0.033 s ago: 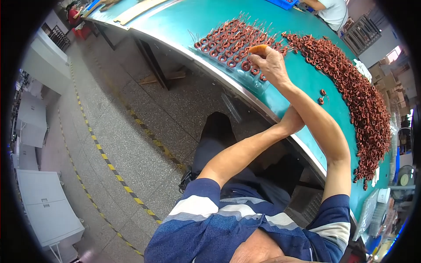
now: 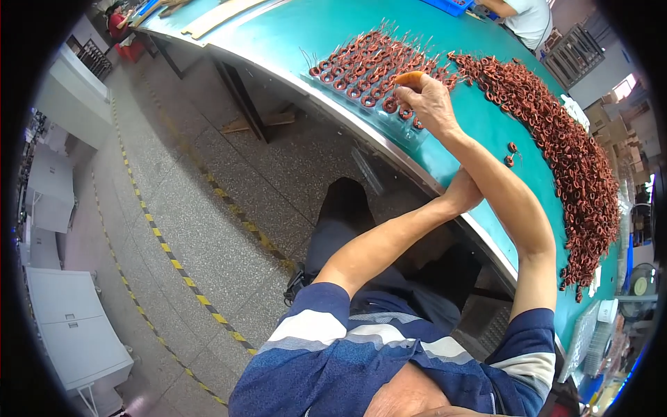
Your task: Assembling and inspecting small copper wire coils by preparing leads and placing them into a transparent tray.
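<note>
My right hand [image 2: 432, 105] is over the near right part of a clear plastic tray [image 2: 399, 131], with thumb and index finger curled together. An orange cover is on a fingertip. Anything between the fingers is too small to tell. Rows of small red-brown ring coils [image 2: 361, 69] with thin wire leads stand in the tray, several right beside my fingertips. My left hand [image 2: 464, 193] is at the table's near edge, under my right forearm. That forearm hides its fingers, so neither their pose nor any held thing shows.
A long curved heap of loose coils [image 2: 573, 160] covers the right of the green table [image 2: 479, 125]. Two stray coils [image 2: 511, 160] lie between it and my forearm. Clear trays [image 2: 590, 340] stand at the right end. Another person [image 2: 524, 21] sits across the table.
</note>
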Tool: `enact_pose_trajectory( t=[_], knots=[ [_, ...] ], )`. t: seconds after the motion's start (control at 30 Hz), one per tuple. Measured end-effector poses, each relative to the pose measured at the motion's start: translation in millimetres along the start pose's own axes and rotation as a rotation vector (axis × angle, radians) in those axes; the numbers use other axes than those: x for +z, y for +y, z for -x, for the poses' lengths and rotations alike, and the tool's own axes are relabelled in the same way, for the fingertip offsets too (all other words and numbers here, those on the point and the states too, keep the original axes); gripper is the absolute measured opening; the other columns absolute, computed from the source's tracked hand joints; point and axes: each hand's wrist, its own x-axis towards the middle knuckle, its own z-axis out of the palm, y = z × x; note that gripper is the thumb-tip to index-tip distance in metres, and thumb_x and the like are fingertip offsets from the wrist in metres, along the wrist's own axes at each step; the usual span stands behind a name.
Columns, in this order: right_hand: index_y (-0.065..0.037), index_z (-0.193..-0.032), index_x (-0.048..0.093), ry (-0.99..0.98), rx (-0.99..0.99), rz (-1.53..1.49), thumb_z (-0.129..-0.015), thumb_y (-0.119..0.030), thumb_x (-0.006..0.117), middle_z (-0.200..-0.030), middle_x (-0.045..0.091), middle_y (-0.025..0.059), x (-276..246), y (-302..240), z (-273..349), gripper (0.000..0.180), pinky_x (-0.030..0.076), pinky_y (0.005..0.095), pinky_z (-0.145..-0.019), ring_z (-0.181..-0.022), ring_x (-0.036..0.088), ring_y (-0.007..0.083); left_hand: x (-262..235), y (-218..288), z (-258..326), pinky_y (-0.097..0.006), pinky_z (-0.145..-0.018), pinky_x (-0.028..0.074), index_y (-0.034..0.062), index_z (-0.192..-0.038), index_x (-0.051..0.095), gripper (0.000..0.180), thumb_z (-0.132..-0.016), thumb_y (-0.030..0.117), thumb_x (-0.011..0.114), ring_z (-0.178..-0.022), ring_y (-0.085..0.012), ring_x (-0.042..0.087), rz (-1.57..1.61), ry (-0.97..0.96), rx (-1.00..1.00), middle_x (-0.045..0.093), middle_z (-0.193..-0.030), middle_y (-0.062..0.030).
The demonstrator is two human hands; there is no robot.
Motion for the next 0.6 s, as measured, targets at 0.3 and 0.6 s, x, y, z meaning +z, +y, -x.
enact_pose_trajectory(
  t=[0.3,0.6],
  knots=[
    [-0.003,-0.121,0.060,0.092,-0.281,0.393,-0.085,-0.012,0.067,-0.091,0.068,0.0098,-27.2,-10.2,-1.2,0.037,0.051,0.0298,-0.069,-0.078,0.063,0.0137,-12.4,12.3,-8.1,-0.047,-0.075,0.049,-0.0065,-0.095,0.058,0.022,-0.088,0.013,0.050,-0.098,-0.0410,0.061,-0.332,-0.128,-0.159,0.063,-0.093,-0.0290],
    [-0.001,-0.119,0.054,0.145,-0.144,1.055,-0.088,-0.011,0.060,-0.104,0.058,0.0185,-198.9,106.4,115.9,0.033,0.047,0.0430,-0.081,-0.092,0.057,0.0352,0.0,22.8,0.2,-0.040,-0.066,0.049,-0.0019,-0.089,0.059,0.014,-0.085,0.010,0.052,-0.070,-0.0320,0.063,-0.155,-0.026,-0.236,0.063,-0.075,-0.0201]
  ],
)
